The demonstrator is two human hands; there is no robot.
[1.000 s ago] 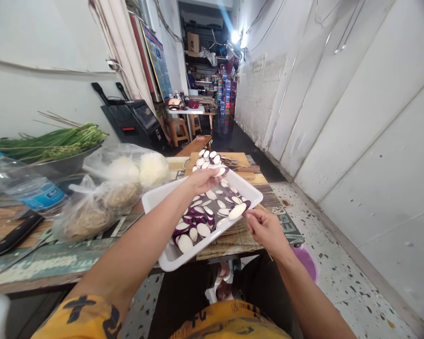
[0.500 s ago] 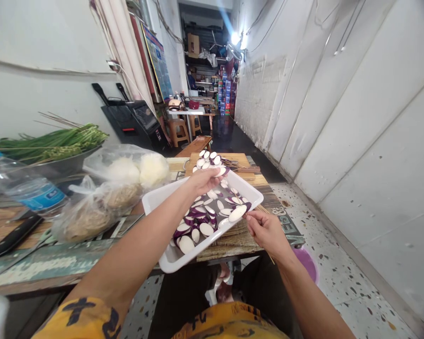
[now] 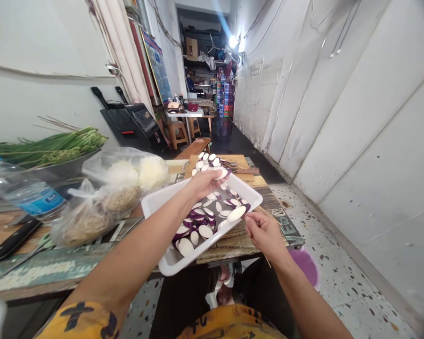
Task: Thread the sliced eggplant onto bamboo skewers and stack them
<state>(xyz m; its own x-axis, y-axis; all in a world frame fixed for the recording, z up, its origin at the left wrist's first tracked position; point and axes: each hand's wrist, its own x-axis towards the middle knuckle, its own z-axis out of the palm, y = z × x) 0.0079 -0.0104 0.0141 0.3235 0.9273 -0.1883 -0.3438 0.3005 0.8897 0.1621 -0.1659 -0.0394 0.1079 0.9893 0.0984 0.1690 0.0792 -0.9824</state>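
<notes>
My left hand (image 3: pixel 205 182) reaches over the far side of a white tray (image 3: pixel 175 267) and pinches an oval eggplant slice (image 3: pixel 222 174), white with purple skin. At the tray's near right edge, my right hand (image 3: pixel 265 231) is closed on a thin bamboo skewer (image 3: pixel 267 261), whose lower end sticks out below the palm. At its fingertips a larger eggplant slice (image 3: pixel 236 214) sits on the skewer's upper end, above the tray rim. Many loose eggplant slices (image 3: pixel 205 230) lie in the tray. Behind it, skewered eggplant slices (image 3: pixel 205 162) rest on a wooden board (image 3: pixel 245 161).
Left on the table are plastic bags (image 3: pixel 88 219) of food, a water bottle (image 3: pixel 38 195), a black-handled knife (image 3: pixel 12 241) and a bowl of green chives (image 3: pixel 56 146). A purple basin (image 3: pixel 305 266) stands on the floor at right. A white wall runs along the right.
Both hands keep their grips and have barely moved. The whole view has shifted very slightly.
</notes>
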